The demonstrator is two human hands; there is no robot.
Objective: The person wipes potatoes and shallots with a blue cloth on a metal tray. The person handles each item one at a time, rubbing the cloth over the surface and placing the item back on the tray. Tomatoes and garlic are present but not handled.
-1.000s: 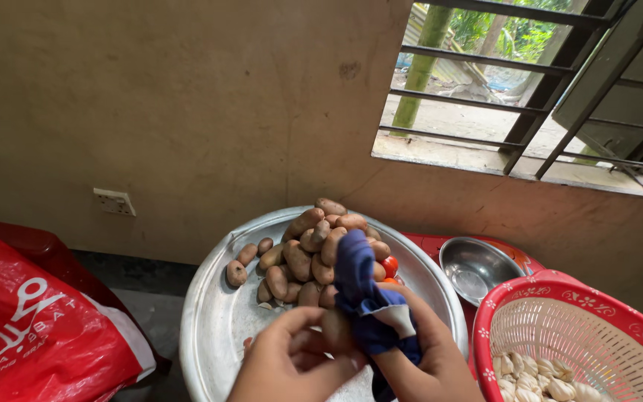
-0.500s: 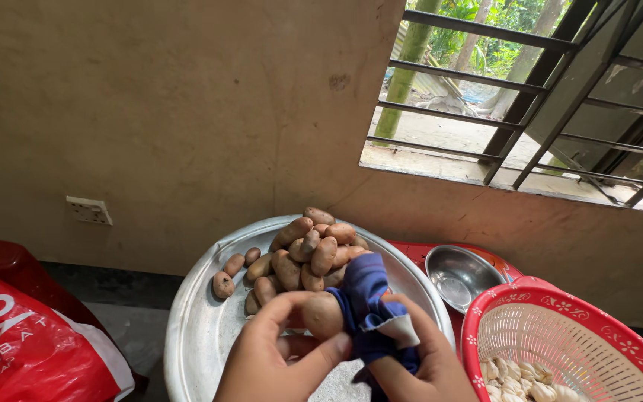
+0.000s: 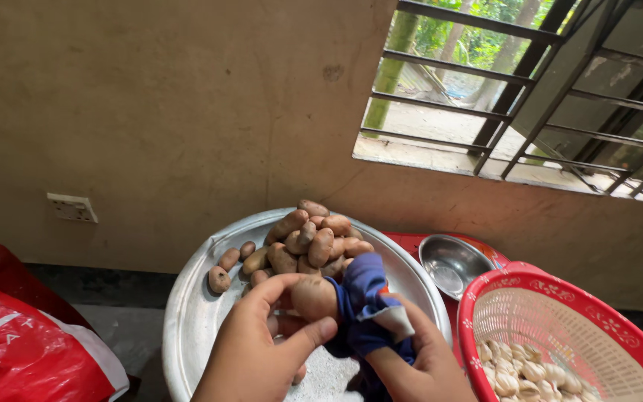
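My left hand [image 3: 258,350] grips a brown potato [image 3: 313,297] between thumb and fingers, over a large round metal tray [image 3: 195,320]. My right hand [image 3: 418,357] holds a dark blue cloth [image 3: 362,298] with a pale patch, pressed against the right side of that potato. Behind my hands a heap of brown potatoes [image 3: 310,242] lies on the tray, with two or three loose ones [image 3: 221,277] to its left. Something small and red-orange peeks out just beside the cloth.
A red plastic basket [image 3: 552,298] with garlic bulbs [image 3: 522,372] stands at the lower right. A small steel bowl [image 3: 452,262] sits on something red behind it. A red bag [image 3: 16,350] lies at the lower left. Beyond are a tan wall, a socket [image 3: 72,208] and a barred window [image 3: 530,89].
The potato has come up into clearer view in my left hand and turned against the cloth. The view has shifted slightly, so things sit further left in frame.
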